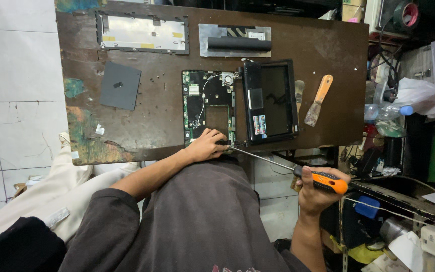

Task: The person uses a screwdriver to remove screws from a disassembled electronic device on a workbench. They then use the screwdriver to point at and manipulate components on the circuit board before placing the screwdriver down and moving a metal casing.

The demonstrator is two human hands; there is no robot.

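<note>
Seen from the head camera, looking down over a dark shirt onto a worn brown counter (pixel 152 116). Left hand (pixel 206 146) rests with fingers curled on the near edge of an opened small laptop base (pixel 208 106), its green circuit board and white wires exposed; the base lies near the counter's front edge, at centre. Right hand (pixel 318 189) is off the counter to the right, fist clamped on the orange-and-black handle of a long screwdriver (pixel 288 168). The shaft runs up and left; its tip meets the base's near right corner, just beside the left hand's fingers. The hands are well apart, joined only by the tool. Touching the base's right side lies the black screen panel (pixel 270 100). Right of that, a scraper with an orange handle (pixel 318 100). At the far edge: a grey keyboard frame (pixel 142 32) and a silver plate carrying a black bar (pixel 235 41). A dark square cover (pixel 121 85) lies to the left.
</note>
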